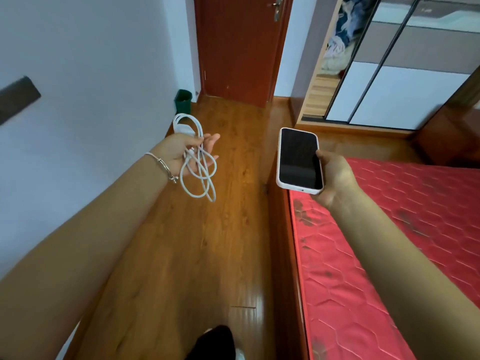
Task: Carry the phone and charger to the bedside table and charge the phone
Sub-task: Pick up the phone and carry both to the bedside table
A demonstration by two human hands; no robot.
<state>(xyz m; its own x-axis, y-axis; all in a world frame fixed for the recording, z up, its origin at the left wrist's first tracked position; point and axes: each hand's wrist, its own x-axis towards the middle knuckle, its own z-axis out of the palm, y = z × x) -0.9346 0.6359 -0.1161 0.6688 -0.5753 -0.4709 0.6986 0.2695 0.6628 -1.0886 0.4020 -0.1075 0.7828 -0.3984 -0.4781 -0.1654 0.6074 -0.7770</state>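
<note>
My left hand [179, 150] holds a white charger [185, 128] with its long white cable [200, 175] hanging in loose loops below the palm. A thin bracelet circles that wrist. My right hand [335, 175] grips a phone [298, 159] in a white case, its dark screen facing up, held over the near corner of the bed. Both arms are stretched forward above the wooden floor. No bedside table is in view.
A bed with a red quilted mattress [389, 229] and wooden frame fills the right side. A closed red-brown door [239, 48] stands ahead, a green bin [183, 101] beside it. A wardrobe with sliding doors [389, 74] is at the far right. White wall on the left.
</note>
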